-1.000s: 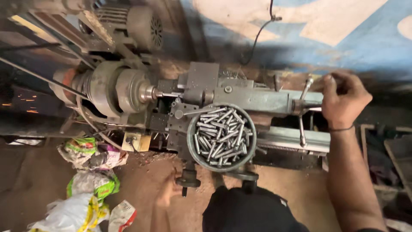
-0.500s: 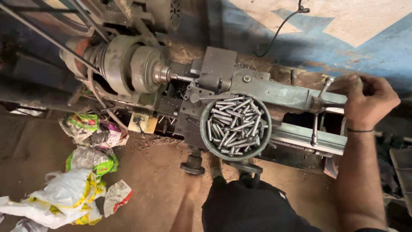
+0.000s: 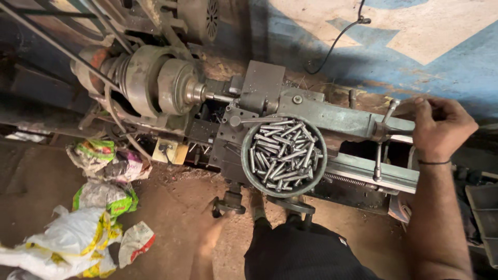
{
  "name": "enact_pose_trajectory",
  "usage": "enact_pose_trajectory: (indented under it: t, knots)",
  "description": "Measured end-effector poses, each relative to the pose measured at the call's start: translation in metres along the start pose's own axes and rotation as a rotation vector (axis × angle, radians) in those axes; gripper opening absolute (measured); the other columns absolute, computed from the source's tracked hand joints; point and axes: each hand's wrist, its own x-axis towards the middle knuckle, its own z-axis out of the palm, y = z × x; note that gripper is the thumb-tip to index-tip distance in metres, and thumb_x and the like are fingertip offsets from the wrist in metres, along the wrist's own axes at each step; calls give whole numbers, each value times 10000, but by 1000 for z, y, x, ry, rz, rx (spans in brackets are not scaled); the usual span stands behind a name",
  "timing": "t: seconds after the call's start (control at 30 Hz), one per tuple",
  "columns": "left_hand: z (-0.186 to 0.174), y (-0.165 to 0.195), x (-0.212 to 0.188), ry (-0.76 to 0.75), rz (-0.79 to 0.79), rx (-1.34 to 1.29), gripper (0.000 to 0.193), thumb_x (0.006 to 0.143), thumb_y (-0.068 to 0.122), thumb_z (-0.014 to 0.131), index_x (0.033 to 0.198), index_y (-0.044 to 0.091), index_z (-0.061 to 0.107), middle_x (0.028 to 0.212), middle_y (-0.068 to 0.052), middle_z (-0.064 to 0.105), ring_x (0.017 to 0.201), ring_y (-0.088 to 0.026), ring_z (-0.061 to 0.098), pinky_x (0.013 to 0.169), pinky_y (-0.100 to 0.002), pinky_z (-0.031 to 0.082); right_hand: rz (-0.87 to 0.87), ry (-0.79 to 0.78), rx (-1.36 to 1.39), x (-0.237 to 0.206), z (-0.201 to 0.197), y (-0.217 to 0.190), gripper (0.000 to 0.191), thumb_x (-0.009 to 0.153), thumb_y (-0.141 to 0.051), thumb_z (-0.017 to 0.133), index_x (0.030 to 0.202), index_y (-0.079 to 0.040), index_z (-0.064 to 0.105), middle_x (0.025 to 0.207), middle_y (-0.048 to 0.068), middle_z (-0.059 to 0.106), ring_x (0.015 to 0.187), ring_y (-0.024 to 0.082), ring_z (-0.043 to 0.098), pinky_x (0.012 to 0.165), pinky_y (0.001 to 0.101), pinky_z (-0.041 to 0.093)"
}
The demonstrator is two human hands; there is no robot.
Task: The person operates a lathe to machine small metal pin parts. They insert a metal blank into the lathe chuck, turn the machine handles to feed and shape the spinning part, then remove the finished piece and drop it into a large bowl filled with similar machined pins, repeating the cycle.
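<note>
Crumpled green, yellow, pink and white plastic bags (image 3: 88,218) lie on the floor left of the lathe (image 3: 290,119).

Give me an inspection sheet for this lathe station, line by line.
Surface: lathe bed, worn and grimy, above a bare dirt floor.
Job's things: round bowl full of metal pins on the carriage; thin rod in the chuck; tailstock handle.
Clutter: crumpled plastic bags on the floor at left.
Hands: right hand at the tailstock end, closed on a part I cannot make out; left hand low by the carriage handwheel, blurred.
Cables: black cable hanging down the wall.
Surroundings: blue and white painted wall; motor above the headstock.
</note>
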Motion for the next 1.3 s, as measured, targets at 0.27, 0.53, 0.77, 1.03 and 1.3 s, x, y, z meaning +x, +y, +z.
enact_pose_trajectory:
  t: [0.27, 0.53, 0.77, 1.03, 1.3]
  knots:
    - [32, 74, -2, 159, -555, 488, 1042, 587, 414, 955, 1456, 60, 499, 942, -146, 757, 801, -273, 739, 718, -382, 593, 46, -7, 51, -4, -1, 8, 131, 1017, -30, 731, 1048, 92, 768, 908, 84, 748, 810, 69, 656, 749, 221, 527]
    - [27, 8, -2, 386, -246, 386, 712, 837, 531, 718, 1319, 33, 558, 914, -107, 694, 789, -253, 650, 690, -358, 533, 0, -17, 101, -2, -3, -11, 166, 1062, -83, 701, 1099, 76, 727, 863, 76, 696, 770, 97, 609, 715, 236, 491]
    - [73, -23, -5, 481, -139, -351, 574, 1111, 591, 404, 1149, 48, 590, 935, -1, 597, 789, -154, 526, 693, -267, 476, 107, 87, 775, -46, -17, -5, 446, 1116, -415, 484, 1341, -56, 623, 988, 59, 707, 768, 149, 653, 680, 270, 533]
    - [36, -10, 18, 730, -521, -398, 676, 1130, 618, 413, 938, -6, 590, 791, -62, 560, 667, -180, 498, 554, -358, 421, 351, -296, -296, -162, 32, 33, 316, 1046, -307, 710, 906, -27, 672, 781, 222, 668, 739, 393, 671, 667, 459, 506]
    - [34, 89, 37, 829, 105, 287, 245, 987, 171, 763, 999, -33, 628, 859, -151, 689, 758, -231, 663, 700, -365, 517, 145, -282, -185, -94, 41, 35, 347, 1033, -312, 710, 1108, -14, 550, 955, 231, 604, 811, 394, 621, 741, 482, 528]
